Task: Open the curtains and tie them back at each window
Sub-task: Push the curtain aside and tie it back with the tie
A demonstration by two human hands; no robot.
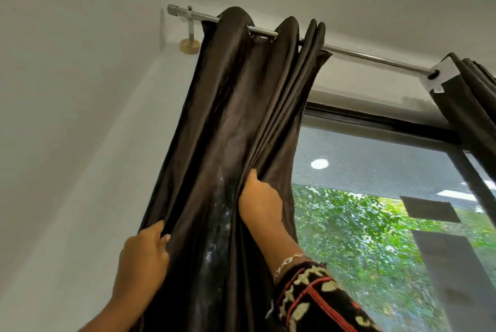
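Nearest the camera, a patterned sleeve point(316, 302) and a thin bracelet point(290, 260) are showing on the right forearm. The left grip point(145, 254), a bare hand, is curling its fingers round the outer left fold of the curtain point(228, 117), low in the frame. The right grip point(259, 197) is reaching higher and is pinching the folds on the curtain's right side, its fingertips sinking into the cloth. The dark brown curtain is hanging at the window's left side, bunched into deep pleats between the two hands. Its long axis is running bottom to top, leaning slightly right toward the rod point(375, 56), where its eyelets are sitting close together near the rod's left end. The rod is lying level along the wall, held by a bracket point(190, 28) just left of the curtain. To the right, the window point(375, 211) is standing uncovered, with green leaves showing through it. A second curtain point(472, 106) is hanging at the rod's far right, well apart from the first.
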